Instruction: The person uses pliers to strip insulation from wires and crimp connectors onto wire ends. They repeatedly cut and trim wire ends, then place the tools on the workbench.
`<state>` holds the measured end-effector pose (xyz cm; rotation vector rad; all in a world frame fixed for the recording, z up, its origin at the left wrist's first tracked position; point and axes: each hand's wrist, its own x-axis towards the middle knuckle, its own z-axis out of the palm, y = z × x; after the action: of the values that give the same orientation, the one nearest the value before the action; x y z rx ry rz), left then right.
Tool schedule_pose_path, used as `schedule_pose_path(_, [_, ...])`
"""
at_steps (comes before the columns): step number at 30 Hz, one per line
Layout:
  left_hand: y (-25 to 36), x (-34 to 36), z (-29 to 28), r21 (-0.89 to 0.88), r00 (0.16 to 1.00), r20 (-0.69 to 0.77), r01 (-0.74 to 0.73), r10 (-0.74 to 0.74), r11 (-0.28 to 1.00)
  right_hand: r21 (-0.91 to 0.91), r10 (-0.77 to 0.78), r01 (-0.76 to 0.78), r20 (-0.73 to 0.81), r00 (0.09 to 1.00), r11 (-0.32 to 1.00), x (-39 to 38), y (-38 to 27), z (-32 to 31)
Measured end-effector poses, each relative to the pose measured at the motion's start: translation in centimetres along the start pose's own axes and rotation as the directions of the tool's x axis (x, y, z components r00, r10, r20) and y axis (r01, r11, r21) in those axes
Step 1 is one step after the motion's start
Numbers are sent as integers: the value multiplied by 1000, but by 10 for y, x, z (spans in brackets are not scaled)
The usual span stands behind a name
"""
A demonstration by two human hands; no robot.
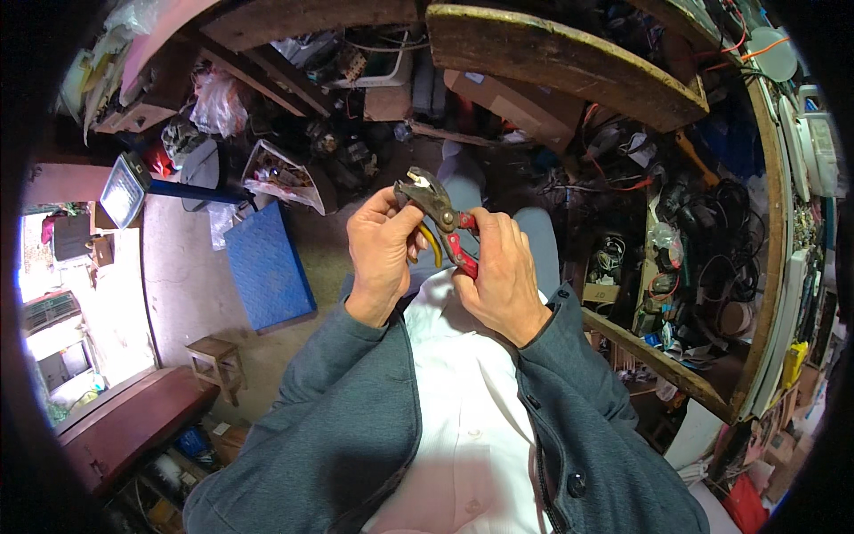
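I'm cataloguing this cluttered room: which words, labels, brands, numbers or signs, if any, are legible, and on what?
None that I can quote.
Small cardboard box: dark marks, too small to read reliably.
Pale label on the larger cardboard box: too small to read.
Red-handled tool: no lettering discernible.

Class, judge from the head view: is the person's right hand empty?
No, the right hand has its fingers and thumb closed on a red-handled tool.
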<state>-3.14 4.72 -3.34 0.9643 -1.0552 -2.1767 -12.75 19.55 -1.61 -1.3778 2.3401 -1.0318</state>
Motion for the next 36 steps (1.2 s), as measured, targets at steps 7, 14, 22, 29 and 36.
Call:
schedule_pose_path(7, [1,-2,-1,94,999,-9,-30,31,995,-7,40,-39,69,997,999,-1,-2,-4])
schedule_pose_path(14, [0,-2,-3,130,998,2,-55,55,990,-9,0,1,116,993,1000,0,4,-11])
schedule_pose_path(22, [1,-4,-1,115,999,13,-45,44,992,-94,-49,53,47,998,994,-2,3,-12])
schedule_pose_path(29, [2,-6,2,151,995,16,-97,95,984,-87,-55,60,57,997,994,-2,5,-13])
schedule_pose_path(36, [2,-8,4,172,991,54,-130,123,976,-54,-47,50,68,997,997,-2,9,-13])
